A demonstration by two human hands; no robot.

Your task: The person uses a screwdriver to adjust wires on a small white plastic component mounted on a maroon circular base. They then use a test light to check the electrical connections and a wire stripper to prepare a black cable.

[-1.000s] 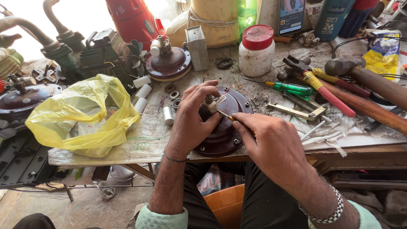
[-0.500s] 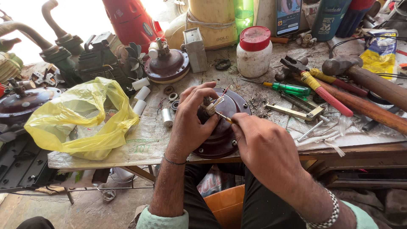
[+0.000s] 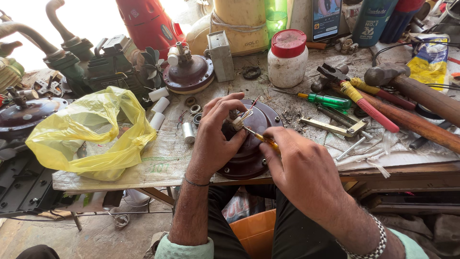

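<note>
The left hand (image 3: 213, 129) rests on top of the round, dark maroon metal motor housing (image 3: 249, 148) that sits at the near edge of the cluttered wooden workbench (image 3: 407, 163), its rim hanging slightly past the edge. The thumb and forefinger are pinched together on a small pale connector with thin wires (image 3: 239, 121) at the housing's centre, while the other fingers curl over the casing and steady it. The right hand (image 3: 299, 163) comes in from the near right, its fingers closed around a slim yellow-handled screwdriver (image 3: 261, 138) whose tip points at that connector.

The step in hand looks like work on the wiring at the hub, the tool tip meeting the held piece. The next move would call for a steady left pinch and a small, precise push or twist of the tip, since the wires look thin and easily bent.

A crumpled yellow plastic bag (image 3: 86, 134) lies toward the left edge. A white plastic jar with a red lid (image 3: 286, 58) stands toward the far edge, a green-handled screwdriver (image 3: 328, 101) lies right of the housing, and a wooden-handled hammer (image 3: 417, 103) lies toward the right edge.
</note>
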